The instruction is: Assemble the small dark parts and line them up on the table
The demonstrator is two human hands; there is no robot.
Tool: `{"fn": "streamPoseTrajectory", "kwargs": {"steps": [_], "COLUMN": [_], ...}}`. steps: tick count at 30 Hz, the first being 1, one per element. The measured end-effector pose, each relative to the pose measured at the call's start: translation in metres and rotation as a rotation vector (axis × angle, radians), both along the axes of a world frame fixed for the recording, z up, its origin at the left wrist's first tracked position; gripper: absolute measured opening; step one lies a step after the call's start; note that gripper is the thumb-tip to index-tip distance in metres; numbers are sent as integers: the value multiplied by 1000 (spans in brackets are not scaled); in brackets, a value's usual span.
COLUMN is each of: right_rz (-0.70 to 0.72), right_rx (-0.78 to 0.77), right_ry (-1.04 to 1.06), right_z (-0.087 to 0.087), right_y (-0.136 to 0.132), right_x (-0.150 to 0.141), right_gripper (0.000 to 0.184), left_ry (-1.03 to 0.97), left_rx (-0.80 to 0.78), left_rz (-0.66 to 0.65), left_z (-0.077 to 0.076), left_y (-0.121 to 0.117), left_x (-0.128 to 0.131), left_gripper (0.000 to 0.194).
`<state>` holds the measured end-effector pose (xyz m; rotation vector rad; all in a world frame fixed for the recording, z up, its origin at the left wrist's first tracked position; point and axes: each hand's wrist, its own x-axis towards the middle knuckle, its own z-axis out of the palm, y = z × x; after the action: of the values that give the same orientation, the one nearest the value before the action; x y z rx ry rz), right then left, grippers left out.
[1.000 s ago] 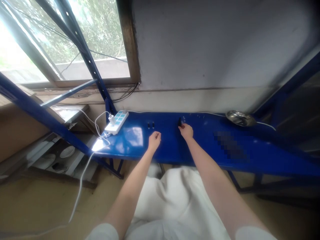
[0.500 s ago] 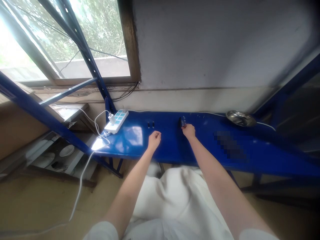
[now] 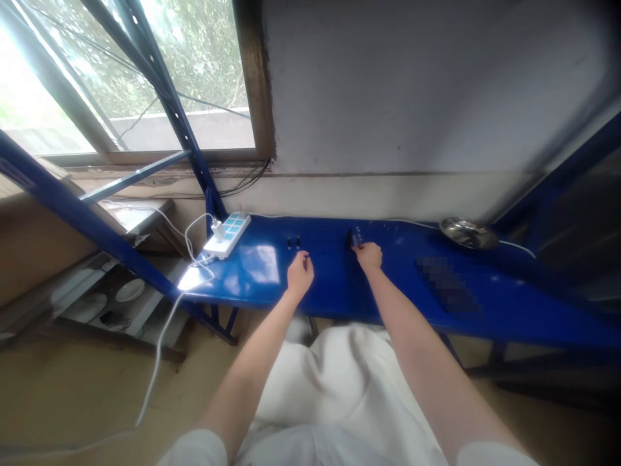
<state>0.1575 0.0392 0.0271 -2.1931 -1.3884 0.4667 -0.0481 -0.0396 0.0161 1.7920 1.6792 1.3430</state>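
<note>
My left hand (image 3: 300, 272) rests curled on the blue metal shelf (image 3: 330, 285), its fingers pinched on something tiny that I cannot make out, just below two small dark pieces (image 3: 293, 243). My right hand (image 3: 369, 255) lies farther right on the shelf, fingertips closed at a small dark part (image 3: 350, 239) standing on the surface. More tiny pieces are scattered beyond that hand near the wall.
A white power strip (image 3: 227, 235) with a plugged-in charger and white cable lies at the shelf's left end. A steel dish (image 3: 468, 232) sits at the right back. Blue rack posts (image 3: 160, 97) cross the window on the left. Dishes lie on a low shelf at the far left.
My right hand shifted slightly right and forward at the small dark part. My left hand crept a little toward the two dark pieces.
</note>
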Motion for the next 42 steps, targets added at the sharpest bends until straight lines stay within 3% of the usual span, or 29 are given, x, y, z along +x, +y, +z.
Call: {"fn": "streamPoseTrajectory", "kwargs": {"steps": [3,8,13,16,20,24,28,31,33,35,38,42], "right_rz": [18,132,235,261,321,381,454,507,553,590,572,473], "right_rx": [-26,-106,-211,-237,-201,-96,-50,-58,-73,-104,-87,183], "right_ry": [10,-12,0,6,30,2,-14,-12,-29,-28,45,318], "right_z": [2,7,20,33,54,76,104,128,142,150,152,146], "right_y": [1,4,-3,-14,-30,-43,-60,-75,-82,-85,-81,-72], "right_x": [3,9,17,21,21,16,6,-1,-5,-7,-14,-33], "right_gripper": [27,32,48,52,37,34,35,35,32,32,44,62], "left_ry": [136,343,486,539,615,725,773,683,592,325,-96,-463], "left_rx": [-63,-247,-365,-424,-500,-480,-434,-531,-639,-727,-607,-321], "left_rz": [34,49,30,41,46,71,53,-5,-76,-214,-363,-476], "left_z": [6,28,45,47,43,39,48,67,85,105,137,168], "left_y": [-1,9,24,34,46,54,58,64,67,66,57,33], "left_x": [3,0,-1,1,4,4,3,1,0,-1,1,7], "left_gripper": [40,61,65,64,66,61,52,38,19,17,25,19]}}
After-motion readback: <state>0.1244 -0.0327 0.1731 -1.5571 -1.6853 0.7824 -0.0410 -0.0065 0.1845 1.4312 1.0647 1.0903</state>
